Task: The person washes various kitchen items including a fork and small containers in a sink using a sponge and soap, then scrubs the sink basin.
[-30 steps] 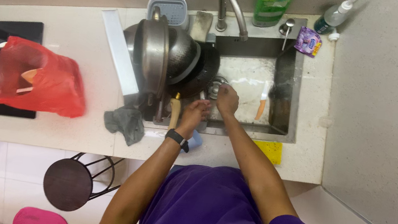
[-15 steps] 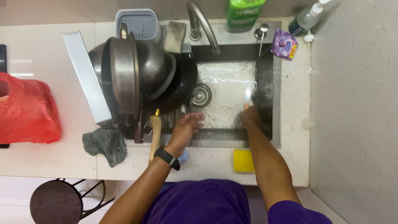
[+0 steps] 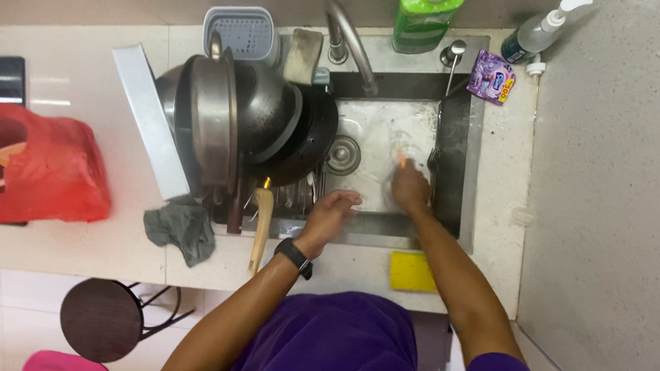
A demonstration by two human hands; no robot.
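We look down on a pale surface (image 3: 70,45) with a steel sink (image 3: 452,184) sunk into it, its wet basin lying below a curved faucet (image 3: 348,37). Over the sink's left half sits a heap of stacked cookware: a dark wok (image 3: 315,137) underneath, with a steel pot (image 3: 264,106) and a steel lid (image 3: 213,112) set on edge against it, and a white cutting board (image 3: 149,121) leaning along the heap's left side. Far left on the surface lies a red plastic bag (image 3: 22,164). Behind the sink stand a green dish soap bottle (image 3: 427,13) and a grey sponge holder (image 3: 240,32), with a spray bottle (image 3: 537,35) and a small purple sachet (image 3: 494,77) near the right corner. A grey rag (image 3: 178,230) lies crumpled at the front edge, a wooden handle (image 3: 259,227) juts from the heap just beside it, and a yellow sponge (image 3: 412,271) rests flat on the front rim. Our right hand (image 3: 409,188) is down in the basin near its right wall, its grip closed around a small item with an orange tip (image 3: 402,162) that is too blurred to name. Our left hand (image 3: 330,215), with a black watch at the wrist, hovers at the basin's front edge with fingers loosely spread, holding nothing.
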